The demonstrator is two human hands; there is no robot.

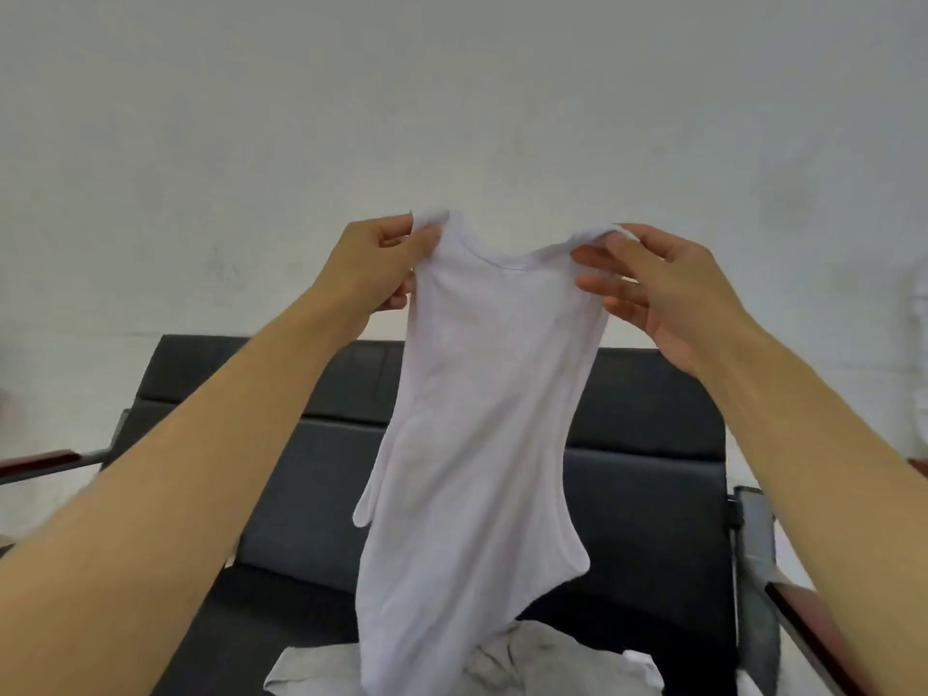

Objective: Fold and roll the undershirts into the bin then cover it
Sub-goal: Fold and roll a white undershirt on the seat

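Soft even light, faint shadows, wide-angle bending, slight blur

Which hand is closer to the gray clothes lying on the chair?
Neither, really. The left hand and right hand are both raised well above the gray clothes, each pinching a shoulder strap of the white undershirt. The right looks slightly lower.

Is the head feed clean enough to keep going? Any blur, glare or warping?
Head view: even, soft light, no glare; the white undershirt and both hands, left and right, are slightly soft; wide-angle warping bends the black sofa edges.
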